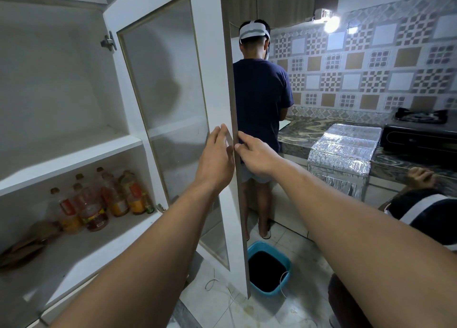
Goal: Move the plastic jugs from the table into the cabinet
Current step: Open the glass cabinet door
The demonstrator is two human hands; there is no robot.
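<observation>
Both hands are meeting at the free edge of the open cabinet door (pixel 173 120): the left hand (pixel 217 159) is lying with straight fingers on its inner face, the right hand (pixel 252 154) is pinching the edge. The plastic jugs (pixel 99 201) are standing together at the back of the cabinet's lower shelf (pixel 81 251); the upper shelf (pixel 74 152) is sitting above them. A blue bin (pixel 268 269) is sitting on the tiled floor below the door.

The open cabinet (pixel 61 120) is on the left, with bottles (pixel 99 201) on its lower shelf. Its door (pixel 173 120) stands in the middle. A bucket (pixel 269 270) sits on the floor behind the door, and the counter (pixel 321 132) is on the right.
</observation>
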